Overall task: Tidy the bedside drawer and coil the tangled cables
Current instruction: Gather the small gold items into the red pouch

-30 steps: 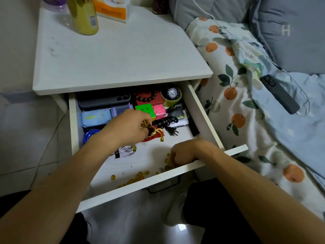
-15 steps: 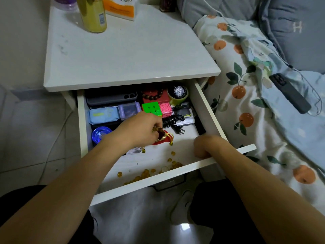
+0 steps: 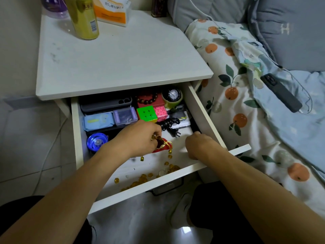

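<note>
Drawer [image 3: 76, 138] hangs open under the counter [image 3: 123, 64], half sorted: left hand [image 3: 139, 138] pinches a pouch [image 3: 161, 146] mid-drawer, right hand [image 3: 197, 144] curls beside it, grip unclear, beads [image 3: 142, 178] loose at its front, cable [image 3: 168, 122] seemingly uncoiled.

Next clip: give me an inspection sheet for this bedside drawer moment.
Surface: drawer open; white floor partly bare.
Job's things: red pouch, amber beads loose along the front.
Clutter: phone case, green cube, watch, blue disc.
Grips: left hand pinches the pouch mouth; right hand curled, contents hidden.
Cables: black coiled cord with its plug, behind the pouch.
Surroundings: gold bottle on the nightstand; phone on the bed.
</note>
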The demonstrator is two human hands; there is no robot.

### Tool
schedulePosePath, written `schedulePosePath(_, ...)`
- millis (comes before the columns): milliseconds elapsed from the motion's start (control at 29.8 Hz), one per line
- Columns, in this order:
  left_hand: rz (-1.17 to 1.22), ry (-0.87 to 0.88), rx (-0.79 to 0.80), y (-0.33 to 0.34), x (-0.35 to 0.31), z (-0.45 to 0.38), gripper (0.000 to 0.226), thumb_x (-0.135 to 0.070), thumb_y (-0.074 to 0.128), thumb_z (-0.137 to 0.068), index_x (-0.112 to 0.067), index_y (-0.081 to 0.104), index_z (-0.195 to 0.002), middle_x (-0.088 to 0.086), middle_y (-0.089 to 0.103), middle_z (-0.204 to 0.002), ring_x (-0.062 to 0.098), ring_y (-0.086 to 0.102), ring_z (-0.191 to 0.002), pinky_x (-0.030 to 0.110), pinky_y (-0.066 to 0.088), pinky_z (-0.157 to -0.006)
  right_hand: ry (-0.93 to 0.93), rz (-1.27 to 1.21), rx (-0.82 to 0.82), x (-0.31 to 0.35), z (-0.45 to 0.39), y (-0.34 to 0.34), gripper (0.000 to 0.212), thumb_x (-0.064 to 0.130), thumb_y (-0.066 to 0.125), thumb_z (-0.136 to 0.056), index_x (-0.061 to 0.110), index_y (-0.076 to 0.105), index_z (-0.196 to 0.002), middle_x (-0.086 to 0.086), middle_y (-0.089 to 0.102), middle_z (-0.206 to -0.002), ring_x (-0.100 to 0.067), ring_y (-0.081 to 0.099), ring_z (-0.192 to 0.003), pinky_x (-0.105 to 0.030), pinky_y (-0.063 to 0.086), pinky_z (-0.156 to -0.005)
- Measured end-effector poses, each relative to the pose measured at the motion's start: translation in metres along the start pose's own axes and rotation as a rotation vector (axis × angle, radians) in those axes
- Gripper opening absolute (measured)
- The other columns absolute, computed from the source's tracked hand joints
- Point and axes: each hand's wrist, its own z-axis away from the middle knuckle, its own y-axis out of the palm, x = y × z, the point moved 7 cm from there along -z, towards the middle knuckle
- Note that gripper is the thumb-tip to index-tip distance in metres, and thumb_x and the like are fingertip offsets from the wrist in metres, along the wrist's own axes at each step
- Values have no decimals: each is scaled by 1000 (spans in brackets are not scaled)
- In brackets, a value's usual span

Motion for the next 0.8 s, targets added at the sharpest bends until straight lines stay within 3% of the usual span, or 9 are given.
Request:
schedulePosePath(101, -12, 7, -3, 0, -1, 0, 12, -22, 60, -90, -28, 65, -99, -4, 64, -96, 17, 60, -83, 31, 49, -65, -31, -4, -59, 0, 5, -5, 45, 10, 53, -92, 2, 46, -136, -21, 39, -138, -35, 44, -126, -43, 45, -103)
schedulePosePath(335, -20, 7, 31, 5, -2, -1, 11, -22, 60, -90, -28, 65, -97, -4, 65, -96, 18, 61, -84, 40, 55, -72, 2, -35, 82, 0, 5, 10, 52, 16, 53, -94, 1, 39, -142, -19, 33, -140, -39, 44, -127, -48, 44, -104)
schedulePosePath(469, -28, 3, 41, 6, -1, -2, 9, -23, 61, -90, -30, 63, -94, -4, 64, -94, 17, 61, -84, 40, 55, -72, -34, 19, 126, -4, 2, 10, 46, 17, 51, -95, 4, 45, -138, -17, 42, -140, -33, 48, -125, -42, 45, -100)
schedulePosePath(603, -35, 11, 59, 8, -3, -3, 9, -23, 60, -90, -31, 62, -94, -4, 64, -96, 18, 60, -87, 41, 55, -75, -97, 85, 256, -2, 2, 15, 34, 18, 50, -96, 7, 57, -127, -12, 57, -125, -26, 56, -98, -36, 48, -87)
schedulePosePath(804, -57, 7, 75, 11, -2, -2, 11, -24, 60, -91, -30, 63, -99, -5, 63, -100, 16, 60, -90, 40, 55, -76, -116, 74, 298, 6, 1, 21, 13, 13, 49, -94, 10, 56, -104, -6, 49, -82, -20, 49, -69, -36, 44, -76)
